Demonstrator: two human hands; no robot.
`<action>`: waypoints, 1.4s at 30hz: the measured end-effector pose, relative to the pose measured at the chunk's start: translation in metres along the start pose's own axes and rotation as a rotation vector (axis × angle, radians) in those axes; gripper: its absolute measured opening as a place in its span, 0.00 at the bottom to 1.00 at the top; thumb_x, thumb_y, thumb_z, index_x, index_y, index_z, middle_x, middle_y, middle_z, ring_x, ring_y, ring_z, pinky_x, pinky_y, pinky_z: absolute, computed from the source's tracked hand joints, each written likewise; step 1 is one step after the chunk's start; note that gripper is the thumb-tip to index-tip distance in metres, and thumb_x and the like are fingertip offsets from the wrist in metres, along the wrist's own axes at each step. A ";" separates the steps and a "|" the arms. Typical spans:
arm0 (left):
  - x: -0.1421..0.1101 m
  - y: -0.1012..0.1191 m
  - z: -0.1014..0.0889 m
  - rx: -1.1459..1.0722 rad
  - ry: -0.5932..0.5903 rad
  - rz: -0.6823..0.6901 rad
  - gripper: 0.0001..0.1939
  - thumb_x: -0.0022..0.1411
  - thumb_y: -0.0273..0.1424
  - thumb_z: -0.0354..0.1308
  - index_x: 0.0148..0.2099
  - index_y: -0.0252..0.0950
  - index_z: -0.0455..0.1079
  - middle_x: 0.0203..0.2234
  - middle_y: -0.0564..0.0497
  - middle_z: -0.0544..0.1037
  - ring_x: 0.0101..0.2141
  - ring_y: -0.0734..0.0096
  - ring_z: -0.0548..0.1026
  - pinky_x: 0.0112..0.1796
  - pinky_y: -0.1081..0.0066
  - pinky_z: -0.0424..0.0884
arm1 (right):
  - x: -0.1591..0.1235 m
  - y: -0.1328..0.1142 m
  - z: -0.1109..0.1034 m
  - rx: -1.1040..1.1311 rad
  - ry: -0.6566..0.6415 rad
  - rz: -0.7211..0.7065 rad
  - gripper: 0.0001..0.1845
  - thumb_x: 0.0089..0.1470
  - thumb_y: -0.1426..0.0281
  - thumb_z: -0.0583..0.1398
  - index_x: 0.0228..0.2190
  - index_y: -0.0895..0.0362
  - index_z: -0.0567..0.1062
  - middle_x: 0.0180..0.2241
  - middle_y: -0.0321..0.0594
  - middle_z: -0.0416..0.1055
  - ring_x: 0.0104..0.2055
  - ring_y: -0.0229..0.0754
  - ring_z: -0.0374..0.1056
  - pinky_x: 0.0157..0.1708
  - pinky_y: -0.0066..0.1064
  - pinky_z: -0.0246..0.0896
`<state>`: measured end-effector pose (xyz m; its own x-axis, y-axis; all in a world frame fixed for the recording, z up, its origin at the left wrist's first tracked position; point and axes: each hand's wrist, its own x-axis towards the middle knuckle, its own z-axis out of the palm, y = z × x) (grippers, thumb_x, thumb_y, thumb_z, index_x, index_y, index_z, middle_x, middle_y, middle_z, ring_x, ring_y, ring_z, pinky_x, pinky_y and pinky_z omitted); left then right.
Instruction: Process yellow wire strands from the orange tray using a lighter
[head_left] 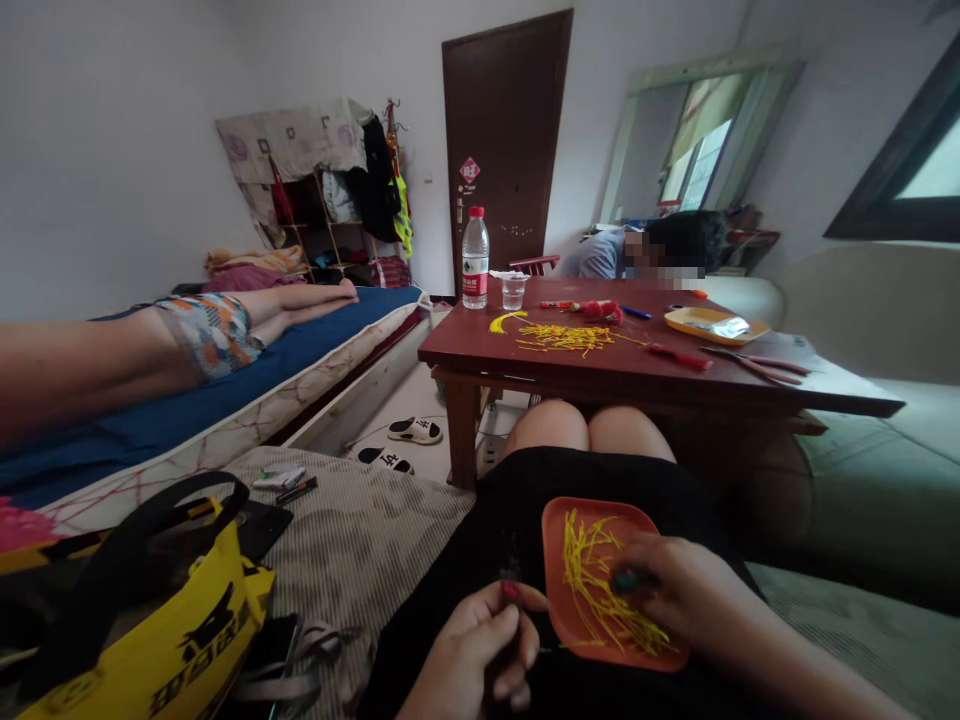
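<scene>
My left hand [487, 640] is closed, thumb and fingers pinching a small red piece [511, 591] with fine dark strands rising from it. To its right, an orange tray [553, 540] rests on my lap and holds many thin yellow strands [592, 580], like short wires or threads. Over the tray's right side, my right hand [667, 585] is closed round a small dark green object [628, 579]; its kind is hard to make out. The right fingers hover at or just above the yellow strands, and whether they touch them I cannot tell.
Ahead stands a red-brown table [480, 345] with yellow strands [570, 338], a water bottle [475, 260], a plastic cup [513, 290], pliers [757, 368] and a yellow tray [675, 322]. A yellow bag [202, 630] lies left. One person [217, 335] lies on a bed; another [600, 255] leans behind the table.
</scene>
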<state>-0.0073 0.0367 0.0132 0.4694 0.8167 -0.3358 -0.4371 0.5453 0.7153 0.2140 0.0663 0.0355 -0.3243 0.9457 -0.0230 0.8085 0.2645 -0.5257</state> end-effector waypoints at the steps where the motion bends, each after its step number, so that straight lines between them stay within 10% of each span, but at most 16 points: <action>1: 0.000 0.000 0.000 0.003 -0.008 -0.003 0.10 0.49 0.33 0.57 0.34 0.31 0.68 0.14 0.58 0.67 0.09 0.90 0.49 0.15 0.79 0.48 | -0.002 0.002 0.007 -0.047 0.012 0.026 0.17 0.33 0.83 0.53 0.25 0.56 0.75 0.27 0.43 0.72 0.29 0.50 0.67 0.26 0.33 0.51; 7: 0.003 -0.006 -0.005 0.014 0.006 -0.003 0.11 0.49 0.35 0.57 0.33 0.32 0.67 0.13 0.58 0.65 0.09 0.90 0.47 0.15 0.78 0.46 | -0.006 0.013 0.022 -0.083 0.031 0.122 0.12 0.35 0.83 0.52 0.20 0.57 0.71 0.26 0.44 0.70 0.26 0.49 0.66 0.23 0.31 0.45; 17: -0.003 -0.001 0.003 0.104 0.036 -0.052 0.13 0.51 0.37 0.54 0.37 0.35 0.61 0.12 0.62 0.62 0.10 0.88 0.43 0.14 0.77 0.37 | 0.000 0.016 0.003 0.493 -0.008 0.146 0.09 0.44 0.66 0.55 0.17 0.56 0.63 0.16 0.30 0.54 0.19 0.37 0.52 0.21 0.29 0.47; 29: -0.003 -0.015 0.007 0.193 -0.015 0.056 0.18 0.47 0.46 0.55 0.27 0.38 0.54 0.07 0.64 0.58 0.08 0.86 0.47 0.10 0.80 0.42 | -0.023 -0.050 0.036 1.267 -0.167 0.324 0.14 0.38 0.62 0.64 0.22 0.58 0.66 0.15 0.28 0.63 0.13 0.27 0.49 0.14 0.20 0.42; 42: -0.005 -0.006 0.014 0.136 -0.027 -0.038 0.11 0.43 0.35 0.56 0.26 0.35 0.59 0.08 0.62 0.60 0.09 0.86 0.50 0.12 0.78 0.42 | -0.015 -0.049 0.056 1.270 -0.040 0.313 0.20 0.36 0.56 0.65 0.20 0.61 0.68 0.14 0.29 0.61 0.14 0.28 0.50 0.15 0.22 0.43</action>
<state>0.0042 0.0262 0.0192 0.5048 0.7894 -0.3493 -0.3116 0.5440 0.7791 0.1517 0.0282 0.0136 -0.2405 0.9221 -0.3033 -0.1652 -0.3468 -0.9233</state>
